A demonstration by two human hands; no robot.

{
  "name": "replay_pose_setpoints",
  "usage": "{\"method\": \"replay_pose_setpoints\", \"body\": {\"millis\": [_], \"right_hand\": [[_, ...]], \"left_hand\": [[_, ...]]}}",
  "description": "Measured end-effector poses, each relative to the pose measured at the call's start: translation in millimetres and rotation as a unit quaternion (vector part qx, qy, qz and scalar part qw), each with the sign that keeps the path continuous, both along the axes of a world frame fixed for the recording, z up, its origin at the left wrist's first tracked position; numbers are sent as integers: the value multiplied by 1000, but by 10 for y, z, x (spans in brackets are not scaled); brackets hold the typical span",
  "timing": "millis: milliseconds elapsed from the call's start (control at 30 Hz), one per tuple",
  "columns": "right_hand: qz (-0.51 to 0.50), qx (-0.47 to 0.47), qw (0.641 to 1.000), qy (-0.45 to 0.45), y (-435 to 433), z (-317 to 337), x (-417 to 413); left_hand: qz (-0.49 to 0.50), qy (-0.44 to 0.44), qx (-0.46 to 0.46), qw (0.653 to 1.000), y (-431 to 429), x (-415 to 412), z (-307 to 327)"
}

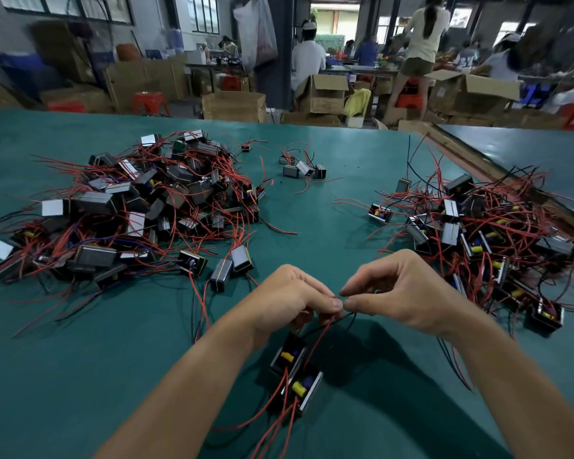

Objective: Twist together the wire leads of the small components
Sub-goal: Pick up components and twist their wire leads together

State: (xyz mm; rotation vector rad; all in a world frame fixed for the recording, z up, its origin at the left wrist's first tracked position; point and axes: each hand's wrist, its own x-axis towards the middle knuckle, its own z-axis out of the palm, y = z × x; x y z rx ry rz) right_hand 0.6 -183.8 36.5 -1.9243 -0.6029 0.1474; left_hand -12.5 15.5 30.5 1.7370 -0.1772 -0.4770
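Two small black box components [295, 372] with yellow and blue parts inside lie side by side on the green table, just below my hands. Red and black wire leads [322, 329] rise from them to my fingertips. My left hand [289, 299] pinches the lead ends between thumb and fingers. My right hand [398, 289] pinches the same lead ends from the other side, fingertips almost touching the left ones. The joint itself is hidden between the fingertips.
A large heap of similar components [140, 207] with red leads lies at the left, another heap [484, 233] at the right, and a few loose ones [302, 168] at the back middle. The green table [80, 359] carries them. People and cardboard boxes stand beyond it.
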Motion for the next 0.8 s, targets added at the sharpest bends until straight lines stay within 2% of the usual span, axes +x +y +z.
{"method": "replay_pose_setpoints", "body": {"millis": [200,433,700,800], "right_hand": [[24,-13,999,32,-11,5,-22],[40,-42,996,70,-32,38,-41],[-13,-7,971,240,6,37,-42],[1,1,969,248,3,52,-53]], "left_hand": [[-19,-1,18,1000,-23,-21,-3],[-68,-59,17,996,-6,-49,-27],[-53,-125,6,991,-38,-76,-85],[-39,-122,6,992,-38,-62,-87]]}}
